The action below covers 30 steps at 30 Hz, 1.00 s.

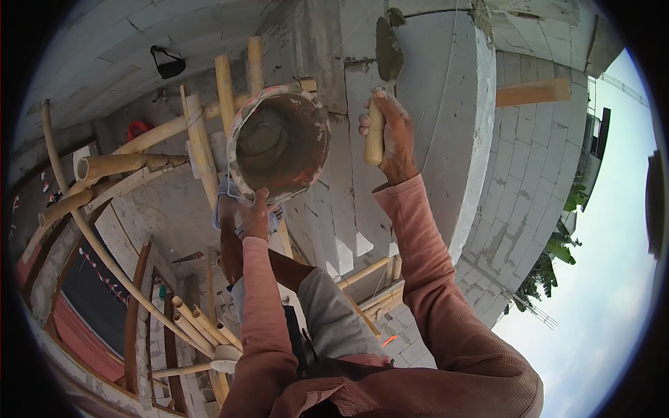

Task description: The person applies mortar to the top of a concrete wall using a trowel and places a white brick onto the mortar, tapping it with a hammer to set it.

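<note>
A round bucket point(240, 115) with a mortar-caked rim is held in front of me, wet grey mortar point(261, 139) lying in its bottom. My left hand point(258, 213) grips the bucket's near edge, thumb over the rim. To the right, my right hand point(394, 136) is closed around the wooden handle of a trowel point(390, 56). Its blade points away from me, smeared with mortar, against or just over the pale block wall point(435, 90); I cannot tell whether it touches. A small dab of mortar point(396, 17) sits by the blade's tip.
Bamboo scaffold poles point(160, 132) cross on the left, several more bundled point(202, 324) lower down. A black pouch point(167, 63) hangs on the far wall. A wooden plank point(533, 92) juts out past the block wall's edge at right. My legs point(334, 313) are below, high above a lower level.
</note>
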Available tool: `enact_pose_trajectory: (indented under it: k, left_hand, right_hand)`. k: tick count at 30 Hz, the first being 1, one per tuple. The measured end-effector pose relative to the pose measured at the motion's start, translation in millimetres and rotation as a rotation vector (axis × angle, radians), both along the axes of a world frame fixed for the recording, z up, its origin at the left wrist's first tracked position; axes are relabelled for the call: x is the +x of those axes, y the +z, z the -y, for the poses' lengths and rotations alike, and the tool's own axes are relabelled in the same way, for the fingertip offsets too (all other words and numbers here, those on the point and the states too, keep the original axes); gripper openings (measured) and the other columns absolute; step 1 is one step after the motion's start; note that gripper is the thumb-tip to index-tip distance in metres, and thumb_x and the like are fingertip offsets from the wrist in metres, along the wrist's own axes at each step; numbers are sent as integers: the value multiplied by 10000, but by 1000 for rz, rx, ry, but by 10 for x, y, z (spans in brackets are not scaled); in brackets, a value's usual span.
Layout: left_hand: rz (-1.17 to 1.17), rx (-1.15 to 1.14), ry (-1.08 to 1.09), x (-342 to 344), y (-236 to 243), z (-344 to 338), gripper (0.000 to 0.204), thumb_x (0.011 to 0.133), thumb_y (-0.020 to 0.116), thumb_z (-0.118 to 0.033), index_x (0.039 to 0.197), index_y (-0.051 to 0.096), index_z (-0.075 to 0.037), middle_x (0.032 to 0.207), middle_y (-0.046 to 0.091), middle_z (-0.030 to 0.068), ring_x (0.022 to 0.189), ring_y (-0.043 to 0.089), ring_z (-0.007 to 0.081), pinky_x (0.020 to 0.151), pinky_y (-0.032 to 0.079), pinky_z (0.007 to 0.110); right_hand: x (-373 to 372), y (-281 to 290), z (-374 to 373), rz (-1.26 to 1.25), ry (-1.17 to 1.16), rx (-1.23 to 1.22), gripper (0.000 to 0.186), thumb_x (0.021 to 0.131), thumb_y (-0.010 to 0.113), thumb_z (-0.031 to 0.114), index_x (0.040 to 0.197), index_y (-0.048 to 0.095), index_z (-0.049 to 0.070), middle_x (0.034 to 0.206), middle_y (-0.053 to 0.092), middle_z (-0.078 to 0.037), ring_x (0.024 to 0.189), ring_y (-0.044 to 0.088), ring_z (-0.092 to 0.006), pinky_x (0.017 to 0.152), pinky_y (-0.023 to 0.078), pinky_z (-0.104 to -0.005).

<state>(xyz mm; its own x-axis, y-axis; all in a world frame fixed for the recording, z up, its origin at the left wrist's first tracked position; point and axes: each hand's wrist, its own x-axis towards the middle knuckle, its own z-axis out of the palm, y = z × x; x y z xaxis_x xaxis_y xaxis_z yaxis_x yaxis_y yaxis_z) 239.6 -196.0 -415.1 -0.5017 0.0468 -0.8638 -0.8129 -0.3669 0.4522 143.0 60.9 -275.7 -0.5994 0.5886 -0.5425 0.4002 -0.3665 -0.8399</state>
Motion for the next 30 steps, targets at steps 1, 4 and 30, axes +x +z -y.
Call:
enact_pose_trajectory:
  k: [1, 4, 30]
  left_hand:
    - [-24, -6, -27, -3, 8, 4, 441, 847, 657, -197, 1212, 532, 18, 1158, 568, 136, 895, 606, 235, 758, 596, 362]
    - [-40, -15, -82, -59, 53, 3, 423, 854, 664, -218, 1172, 549, 36, 1160, 568, 136, 919, 612, 234, 784, 607, 375]
    - [-459, -74, -338, -539, 416, 342, 429, 893, 608, -84, 1298, 507, 13, 1145, 615, 99, 987, 629, 190, 851, 583, 359]
  right_hand:
    - [-75, -33, -75, 43, 52, 55, 291, 946, 650, 248, 1091, 585, 5, 898, 554, -66, 629, 580, -130, 523, 498, -273]
    - [-239, -38, -254, 16, 67, 231, 333, 942, 660, 271, 1119, 590, -2, 891, 562, -64, 634, 586, -124, 523, 497, -268]
    - [695, 153, 638, 372, 1274, 1232, 258, 835, 677, 168, 1083, 667, 98, 1028, 619, -69, 845, 691, -264, 705, 578, -411]
